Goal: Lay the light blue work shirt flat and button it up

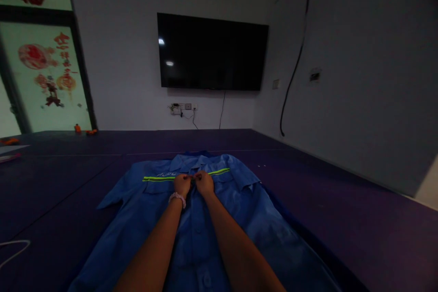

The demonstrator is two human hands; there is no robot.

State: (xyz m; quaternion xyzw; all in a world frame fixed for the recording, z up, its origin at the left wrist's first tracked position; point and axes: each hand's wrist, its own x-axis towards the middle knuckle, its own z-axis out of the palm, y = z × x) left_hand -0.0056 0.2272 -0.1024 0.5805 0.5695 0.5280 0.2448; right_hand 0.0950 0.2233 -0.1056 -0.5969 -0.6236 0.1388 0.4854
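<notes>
From the head camera, a blue work shirt [219, 219] lies flat, front side up, on a dark purple surface [342, 200] that fills the lower half of the view. Its long axis runs straight away from the person: the collar [200, 160] points toward the far wall, the hem comes toward the camera and passes out of the bottom edge. A yellow-green reflective stripe [160, 178] crosses the chest from side to side, broken at the middle where the hands sit. One short sleeve [114, 196] spreads out to the left.

Both forearms reach forward over the shirt, nearly parallel and converging at the chest line. The left hand [182, 185], with a pale band [177, 199] on its wrist, and the right hand [204, 183] meet at the front placket just below the collar, knuckles up, fingertips pinched on the cloth edges and touching each other. What exactly sits between the fingertips is too small to tell.

On the far wall hangs a dark television [212, 52], with sockets and a cable below it. A window with red paper decorations [44, 68] stands at the left.
</notes>
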